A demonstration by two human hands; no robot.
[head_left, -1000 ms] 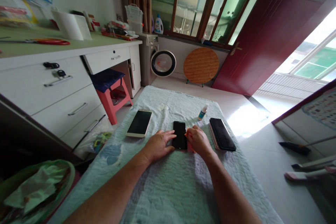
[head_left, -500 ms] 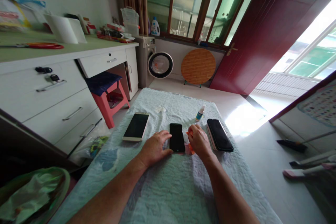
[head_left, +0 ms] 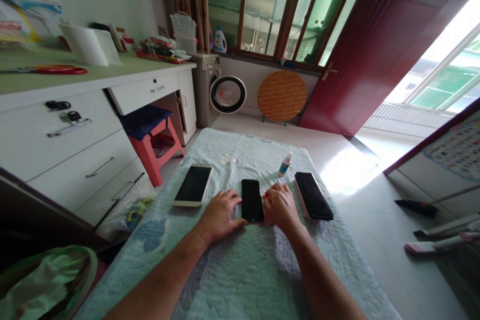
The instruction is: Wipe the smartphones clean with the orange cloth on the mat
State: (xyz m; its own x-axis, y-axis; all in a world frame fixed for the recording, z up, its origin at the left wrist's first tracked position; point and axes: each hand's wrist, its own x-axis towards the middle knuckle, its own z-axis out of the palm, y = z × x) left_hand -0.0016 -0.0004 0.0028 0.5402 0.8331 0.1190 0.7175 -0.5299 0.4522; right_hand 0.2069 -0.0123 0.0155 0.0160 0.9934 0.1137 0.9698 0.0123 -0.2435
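A small black phone [head_left: 251, 200] lies screen up on the pale green quilted cloth [head_left: 243, 270] that covers the table. My left hand [head_left: 219, 212] rests flat against the phone's left edge, fingers stretched out and holding nothing. My right hand [head_left: 279, 205] presses down beside the phone's right edge, its fingers closed over an orange cloth [head_left: 264, 195] of which only a sliver shows. A gold-edged phone [head_left: 192, 185] lies to the left. A stack of dark phones [head_left: 313, 195] lies to the right. A small spray bottle [head_left: 285, 164] stands behind my right hand.
A white desk with drawers [head_left: 75, 130] runs along the left, with a red stool [head_left: 157, 147] under it. A green bag [head_left: 45, 280] sits at the lower left. A washing machine [head_left: 221, 91] and a round wooden board [head_left: 281, 96] stand at the far wall. Brooms [head_left: 431, 207] lie on the floor at the right.
My right hand has come down from a raised pinch to lie on the table beside the black phone, covering most of the orange cloth. My left hand stayed at the phone's left edge.
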